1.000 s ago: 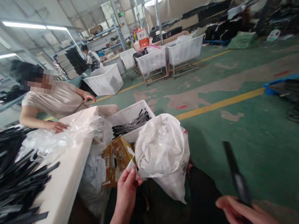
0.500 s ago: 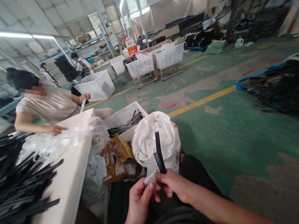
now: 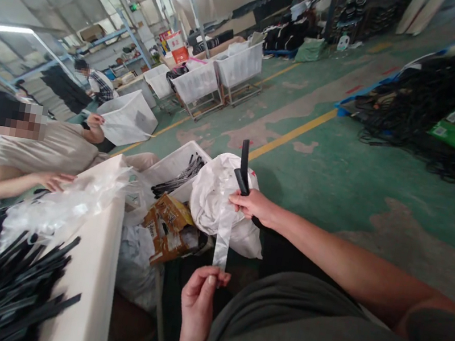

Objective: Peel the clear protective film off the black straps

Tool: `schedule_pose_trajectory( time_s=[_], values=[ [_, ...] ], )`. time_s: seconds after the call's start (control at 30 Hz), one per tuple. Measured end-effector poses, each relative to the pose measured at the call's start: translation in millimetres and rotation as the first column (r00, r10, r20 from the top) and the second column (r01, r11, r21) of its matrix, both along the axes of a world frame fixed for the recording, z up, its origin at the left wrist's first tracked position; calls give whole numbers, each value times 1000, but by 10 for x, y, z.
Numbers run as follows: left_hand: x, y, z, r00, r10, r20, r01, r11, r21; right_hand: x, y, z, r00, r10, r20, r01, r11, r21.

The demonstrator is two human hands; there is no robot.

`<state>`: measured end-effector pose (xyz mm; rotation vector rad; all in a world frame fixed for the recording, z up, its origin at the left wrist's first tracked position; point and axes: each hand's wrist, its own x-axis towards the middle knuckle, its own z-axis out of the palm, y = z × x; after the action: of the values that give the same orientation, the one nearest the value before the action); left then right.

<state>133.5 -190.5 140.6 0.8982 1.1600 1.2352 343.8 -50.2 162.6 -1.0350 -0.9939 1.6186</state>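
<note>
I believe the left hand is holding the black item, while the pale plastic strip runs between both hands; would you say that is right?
Not quite: the head view shows the black item in the right hand, not the left hand. The pale plastic strip does run between both hands.

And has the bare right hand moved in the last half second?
Yes. Against the bulging white sack, the bare right hand has moved up the view, from the sack's lower edge to its right side, away from the left hand.
</note>
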Motion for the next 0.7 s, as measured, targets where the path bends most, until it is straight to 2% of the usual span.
schedule_pose_trajectory(
  time_s=[0.13,0.2,0.3,0.43,0.6,0.7],
  values=[
    [-9,99,-70,992,103,76,-108,992,62,9,21,-30,1000,5,-11,-4,1000,26],
    [-17,140,-133,993,90,76,-94,995,44,8,34,-47,1000,12,-9,-11,999,35],
    [-20,191,-251,997,-51,60,55,996,-69,1,60,-60,999,33,7,-33,998,53],
    [29,252,-330,959,-279,41,281,937,-208,-28,74,-45,995,84,59,-88,993,78],
    [121,321,-235,881,-470,-49,440,853,-281,-68,70,-8,985,110,136,-122,989,84],
    [142,360,-161,848,-528,-50,497,823,-275,-74,116,-49,979,120,164,-133,989,71]
  ],
)
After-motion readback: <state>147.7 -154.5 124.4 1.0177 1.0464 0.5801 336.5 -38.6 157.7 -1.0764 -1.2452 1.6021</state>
